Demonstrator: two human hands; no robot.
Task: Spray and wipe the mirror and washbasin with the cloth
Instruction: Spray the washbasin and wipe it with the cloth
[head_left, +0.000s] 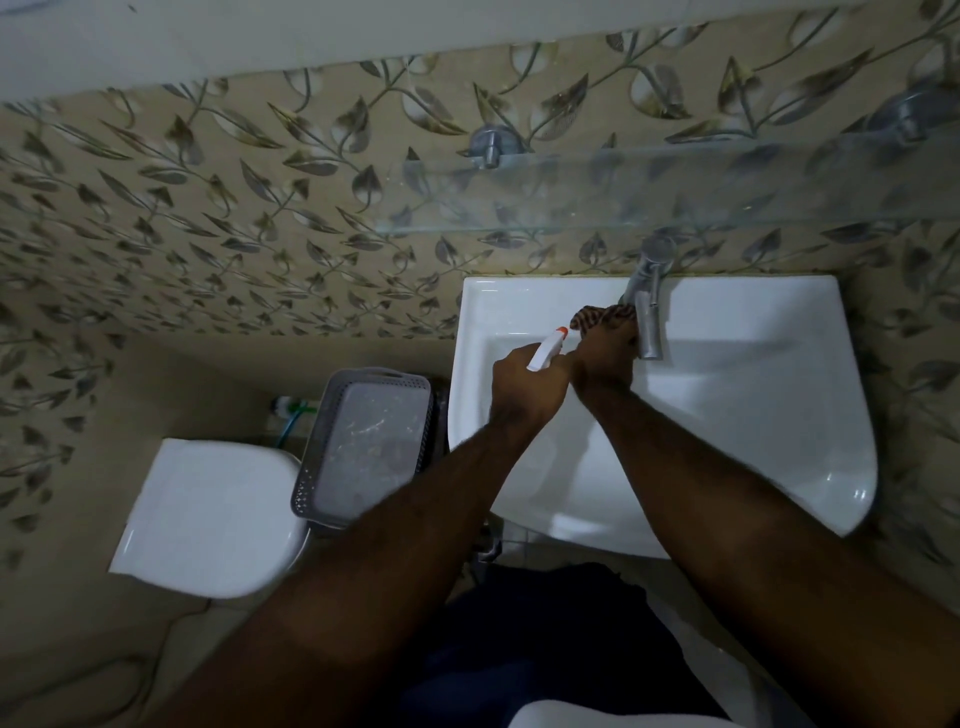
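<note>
Both arms are stretched out over the basin (753, 405), white and wall-mounted, and everything here sits around it. The left hand (527, 382) is wrapped around a spray bottle (545, 351), white with an orange nozzle tip, held above the basin's back left part with the nozzle aimed toward the back ledge. Just beside it, almost touching, the right hand (605, 358) is closed down on the cloth (602, 316), a dark patterned rag, pressing it onto the back ledge of the basin right at the foot of the tap (648, 312). Only the cloth's far edge pokes out past the fingers; the rest is hidden under the hand. The tap, a chrome one, stands at the back middle of the basin with its spout reaching forward over the bowl, right beside the right hand. Above the basin a glass shelf (649, 192) runs along the leaf-patterned wall (208, 218), fixed on metal pegs. To the left of the basin, close against its side, sits a grey basket (363, 447), and further left again the white toilet (213, 519). The bowl looks glossy, with light glinting off its front right rim.
</note>
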